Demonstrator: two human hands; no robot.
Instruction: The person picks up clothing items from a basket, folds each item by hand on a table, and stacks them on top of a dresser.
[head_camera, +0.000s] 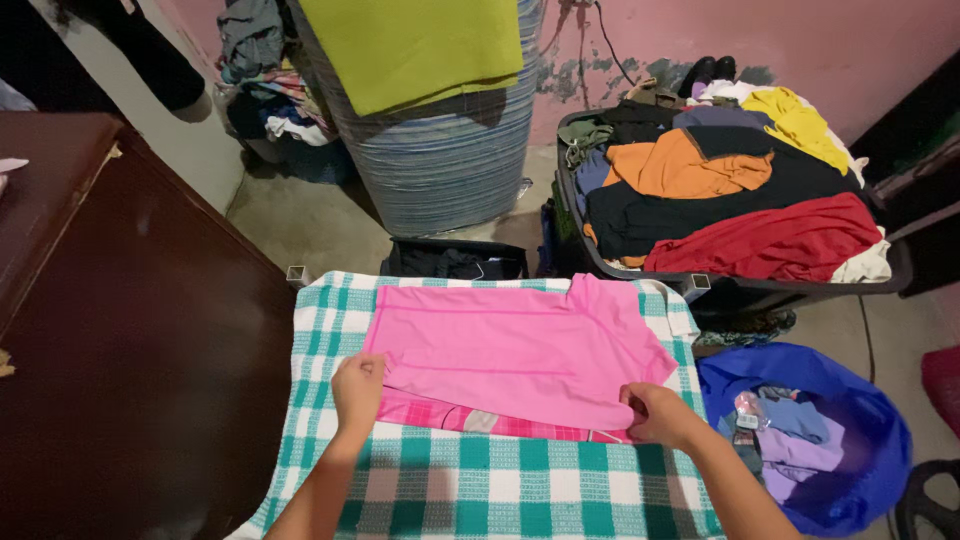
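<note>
Head view: both hands (358, 388) (655, 413) pinching pink shirt (515, 345).

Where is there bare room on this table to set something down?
The checked cloth is bare between the left hand and right hand, below the pink shirt. The bin of clothes and blue bag are crowded.

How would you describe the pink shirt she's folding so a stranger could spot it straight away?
Find the green-and-white checked cloth covering the table in the middle. Spread flat on it lies the pink shirt, with the left hand pinching its near left edge and the right hand its near right edge. It is plain bright pink and laid smooth, unlike the pink plaid piece peeking out beneath it.
</note>
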